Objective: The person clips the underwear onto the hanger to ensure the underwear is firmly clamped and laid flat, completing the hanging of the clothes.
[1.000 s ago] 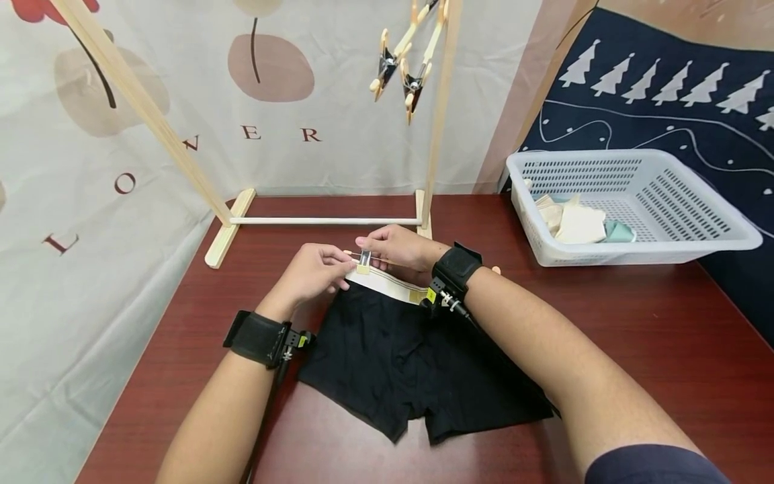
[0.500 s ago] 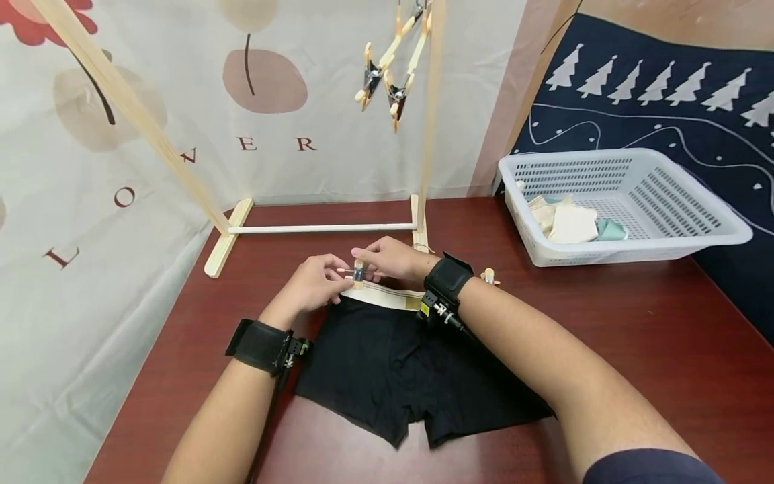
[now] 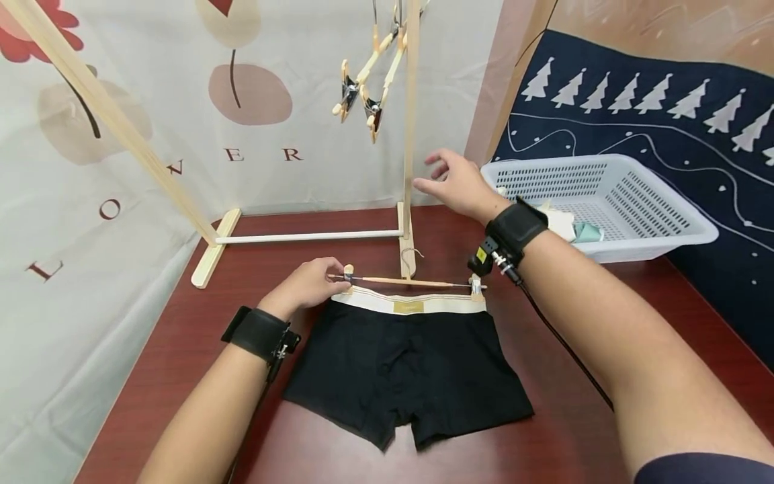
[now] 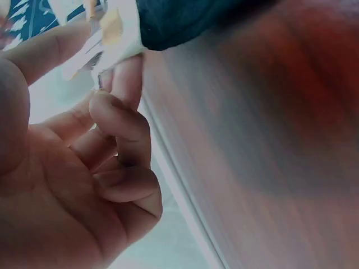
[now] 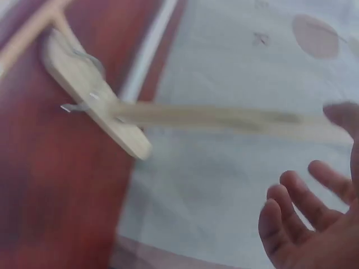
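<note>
Black boxer shorts (image 3: 411, 376) with a white waistband (image 3: 417, 306) lie flat on the dark red table (image 3: 635, 323). A wooden clip hanger (image 3: 405, 281) lies along the waistband, one clip at each end. My left hand (image 3: 338, 279) pinches the hanger's left clip where it meets the waistband; the left wrist view shows that clip and waistband (image 4: 112, 33) at my fingertips. My right hand (image 3: 432, 171) is raised above the table, fingers spread and holding nothing, beside the rack's upright post (image 3: 411, 134). The right wrist view shows this open hand (image 5: 314, 218) near the rack's foot (image 5: 95, 106).
A wooden drying rack (image 3: 302, 236) stands at the back of the table, with more clip hangers (image 3: 363, 87) hanging from its top. A white plastic basket (image 3: 635, 202) holding folded cloths (image 3: 568, 225) sits at the right rear. Printed fabric hangs behind and to the left.
My right hand let go of the hanger and rose up and right toward the rack post. The hanger and waistband now lie uncovered. The left hand stays at the left clip.
</note>
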Demonstrator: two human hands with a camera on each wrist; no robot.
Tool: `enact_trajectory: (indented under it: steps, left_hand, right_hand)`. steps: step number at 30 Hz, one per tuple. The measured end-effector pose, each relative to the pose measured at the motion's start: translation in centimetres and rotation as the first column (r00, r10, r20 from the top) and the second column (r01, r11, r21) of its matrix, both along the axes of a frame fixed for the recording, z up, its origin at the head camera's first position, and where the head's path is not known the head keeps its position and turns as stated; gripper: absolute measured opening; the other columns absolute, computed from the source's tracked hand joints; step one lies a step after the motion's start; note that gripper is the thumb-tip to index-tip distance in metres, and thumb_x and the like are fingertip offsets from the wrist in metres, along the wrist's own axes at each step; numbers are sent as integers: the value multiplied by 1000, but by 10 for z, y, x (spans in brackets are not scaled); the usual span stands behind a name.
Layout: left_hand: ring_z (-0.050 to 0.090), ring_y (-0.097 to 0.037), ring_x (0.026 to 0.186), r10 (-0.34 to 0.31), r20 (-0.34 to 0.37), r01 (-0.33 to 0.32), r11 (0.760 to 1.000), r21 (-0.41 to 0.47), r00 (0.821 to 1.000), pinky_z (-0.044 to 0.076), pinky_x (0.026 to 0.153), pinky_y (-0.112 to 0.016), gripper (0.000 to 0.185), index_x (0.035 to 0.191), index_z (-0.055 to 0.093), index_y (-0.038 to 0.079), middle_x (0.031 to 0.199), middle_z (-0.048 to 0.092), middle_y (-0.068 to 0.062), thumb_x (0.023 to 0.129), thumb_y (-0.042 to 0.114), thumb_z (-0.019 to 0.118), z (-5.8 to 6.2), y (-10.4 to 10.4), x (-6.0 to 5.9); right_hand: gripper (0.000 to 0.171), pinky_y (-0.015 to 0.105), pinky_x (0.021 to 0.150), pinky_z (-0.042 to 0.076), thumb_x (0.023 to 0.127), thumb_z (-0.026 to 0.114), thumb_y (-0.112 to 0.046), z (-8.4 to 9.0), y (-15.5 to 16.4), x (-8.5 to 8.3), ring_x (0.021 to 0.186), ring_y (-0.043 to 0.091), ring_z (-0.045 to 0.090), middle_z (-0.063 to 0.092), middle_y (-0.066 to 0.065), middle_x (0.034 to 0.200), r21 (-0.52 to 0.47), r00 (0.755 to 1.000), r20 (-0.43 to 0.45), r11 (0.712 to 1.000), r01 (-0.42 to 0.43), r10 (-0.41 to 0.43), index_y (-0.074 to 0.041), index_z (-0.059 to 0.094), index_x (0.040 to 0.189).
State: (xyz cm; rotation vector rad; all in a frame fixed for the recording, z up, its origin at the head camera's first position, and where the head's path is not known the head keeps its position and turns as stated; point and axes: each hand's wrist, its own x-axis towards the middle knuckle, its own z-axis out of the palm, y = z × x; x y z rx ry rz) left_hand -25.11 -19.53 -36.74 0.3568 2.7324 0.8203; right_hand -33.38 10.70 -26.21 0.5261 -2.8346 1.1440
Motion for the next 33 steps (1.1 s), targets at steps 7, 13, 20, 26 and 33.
enact_trajectory:
  steps: [7, 13, 20, 26, 33]
  left_hand:
    - [47, -16, 73, -121, 124, 119, 993, 21, 985, 40, 68, -31, 27, 105, 60, 9, 86, 56, -3, 96, 35, 65, -8, 4, -14]
    - [39, -13, 61, -201, 202, 195, 980, 48, 959, 39, 63, -28, 25, 95, 61, 13, 76, 46, 2, 97, 38, 61, -10, 16, -20]
    - [40, -12, 56, -284, 239, 277, 959, 65, 929, 42, 59, -28, 28, 96, 74, 20, 84, 56, 1, 100, 42, 58, -9, 24, -21]
    - [55, -8, 81, -361, 152, 356, 933, 59, 920, 45, 76, -28, 22, 105, 78, 22, 106, 71, 5, 100, 33, 61, -7, 30, -19]
    - [64, -8, 95, -328, -13, 328, 939, 104, 945, 48, 86, -30, 21, 99, 80, 22, 101, 76, 7, 100, 32, 62, 0, 29, -8]
  right_hand:
    - [81, 47, 103, 47, 94, 68, -40, 20, -10, -18, 132, 32, 51, 47, 15, 149, -29, 985, 63, 987, -160, 162, -16, 25, 158]
    - [62, 48, 106, 45, 98, 63, -35, 21, -17, -25, 133, 32, 52, 55, 18, 139, -47, 986, 74, 988, -144, 147, -7, 39, 148]
    - [43, 42, 97, 47, 99, 62, -36, 23, -26, -29, 118, 26, 61, 64, 16, 124, -67, 986, 41, 985, -159, 162, -9, 55, 132]
    - [28, 39, 88, 47, 100, 62, -31, 30, -26, -33, 109, 28, 61, 66, 18, 117, -36, 987, 18, 986, -160, 161, -8, 63, 115]
    - [28, 35, 81, 46, 99, 63, -30, 34, -22, -37, 98, 30, 61, 68, 18, 112, -40, 988, 7, 987, -153, 154, -8, 63, 116]
